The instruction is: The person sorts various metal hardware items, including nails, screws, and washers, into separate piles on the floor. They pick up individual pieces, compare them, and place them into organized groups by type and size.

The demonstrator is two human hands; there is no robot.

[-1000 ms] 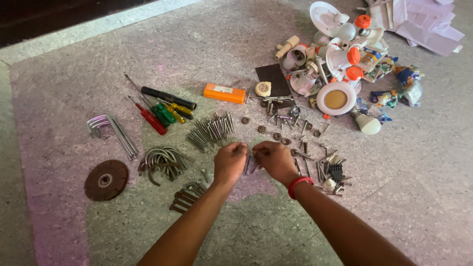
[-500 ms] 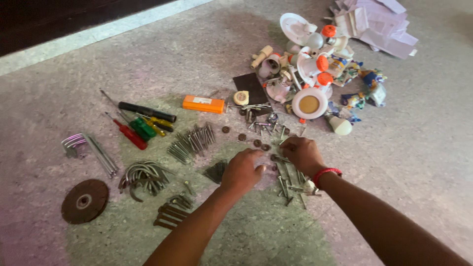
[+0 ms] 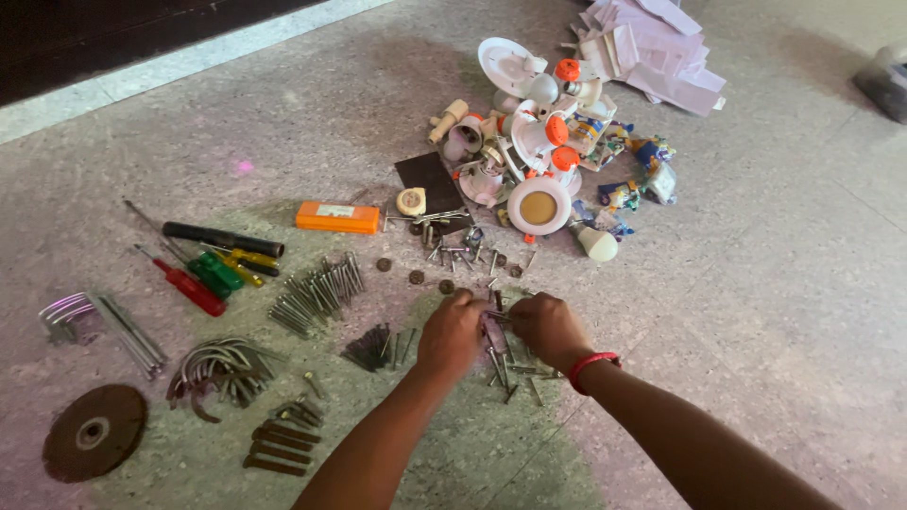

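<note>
Over a speckled floor, my left hand [image 3: 452, 332] and my right hand [image 3: 548, 326] meet, both pinched on a small bunch of metal screws [image 3: 494, 327] between their fingertips. A red band sits on my right wrist [image 3: 590, 365]. More loose screws [image 3: 510, 370] lie scattered just below and between the hands. A small heap of dark short screws [image 3: 373, 348] rests left of my left hand. A row of long nails [image 3: 316, 291] lies further up and to the left.
Screwdrivers [image 3: 213, 269], an orange box [image 3: 337, 217], hex keys [image 3: 104, 326], curved hooks [image 3: 222, 368], bolts [image 3: 282, 446] and a brown grinding disc [image 3: 93, 433] lie to the left. White and orange plastic fittings [image 3: 529, 161], a bulb [image 3: 597, 243] and papers [image 3: 652, 47] sit beyond.
The view has shifted right, so everything sits further left in frame. My hands parted, with the right reaching among the loose screws, then came back together on a bunch of screws.
</note>
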